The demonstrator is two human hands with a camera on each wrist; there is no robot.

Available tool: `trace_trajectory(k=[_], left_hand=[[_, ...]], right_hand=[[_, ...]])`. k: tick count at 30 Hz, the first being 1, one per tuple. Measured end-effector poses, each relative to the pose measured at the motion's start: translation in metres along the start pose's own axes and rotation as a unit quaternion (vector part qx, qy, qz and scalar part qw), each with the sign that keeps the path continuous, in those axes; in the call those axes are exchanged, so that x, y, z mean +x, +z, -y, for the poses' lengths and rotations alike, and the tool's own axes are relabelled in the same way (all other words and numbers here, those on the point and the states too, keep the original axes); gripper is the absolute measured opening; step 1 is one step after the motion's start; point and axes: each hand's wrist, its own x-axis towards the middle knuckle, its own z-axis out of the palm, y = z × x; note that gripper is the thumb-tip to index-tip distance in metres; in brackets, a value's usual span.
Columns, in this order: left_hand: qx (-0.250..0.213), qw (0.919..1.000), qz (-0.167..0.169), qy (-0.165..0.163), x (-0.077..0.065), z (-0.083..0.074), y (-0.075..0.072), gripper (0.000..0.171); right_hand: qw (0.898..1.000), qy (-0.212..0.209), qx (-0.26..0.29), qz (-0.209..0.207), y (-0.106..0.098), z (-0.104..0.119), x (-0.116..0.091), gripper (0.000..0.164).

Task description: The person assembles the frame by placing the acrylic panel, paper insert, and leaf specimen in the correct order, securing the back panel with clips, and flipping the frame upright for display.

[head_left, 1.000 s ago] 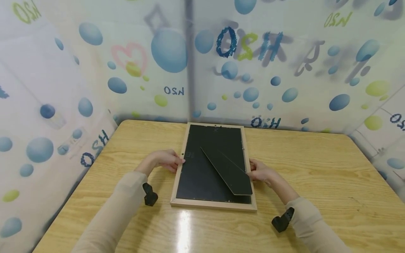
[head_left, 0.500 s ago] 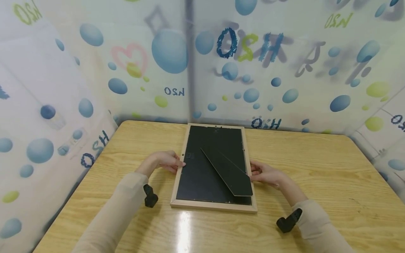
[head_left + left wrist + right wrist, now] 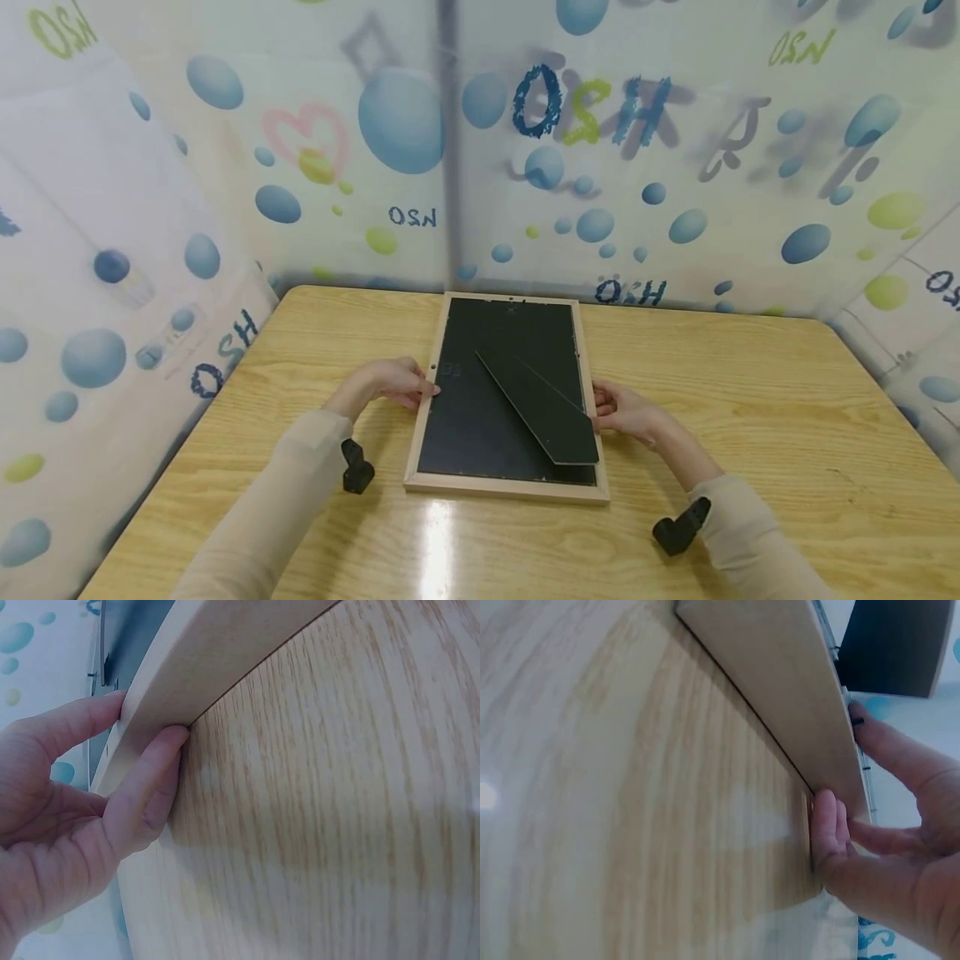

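A picture frame [image 3: 506,486] lies face down on the table, its black backing board [image 3: 472,425] up and its pale wooden rim around it. A black easel stand [image 3: 543,412] slants across the backing toward the lower right. My left hand [image 3: 390,383] grips the left rim; in the left wrist view, one digit bends over the top of the wooden edge [image 3: 195,664] while other fingertips touch its lower side. On the right rim my right hand [image 3: 630,414] holds in like manner, the stand [image 3: 896,645] just above it in the right wrist view. The frame's front is hidden.
The wood-grain table [image 3: 735,392] extends on both sides of the frame. A patterned curtain [image 3: 480,192] with bubbles and lettering closes off the back and sides. Each wrist carries a small black camera; one camera [image 3: 357,467] is at the left cuff.
My right hand has shifted slightly outward and lower along the right rim, its wrist moving right. The left hand's fingertip sits slightly lower. The picture frame has stayed in place.
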Motion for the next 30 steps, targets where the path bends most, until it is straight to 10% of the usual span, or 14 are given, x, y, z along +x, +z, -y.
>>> trace_trajectory(k=[12, 30], left_hand=[[-0.009, 0.9999, -0.005, -0.002, -0.001, 0.000, 0.001, 0.031], [0.001, 0.9999, -0.013, 0.000, 0.001, 0.001, 0.002, 0.018]], right_hand=[[0.996, -0.020, 0.036, 0.075, -0.011, -0.008, -0.004, 0.091], [0.999, -0.018, -0.009, 0.042, -0.003, 0.000, -0.006, 0.085]])
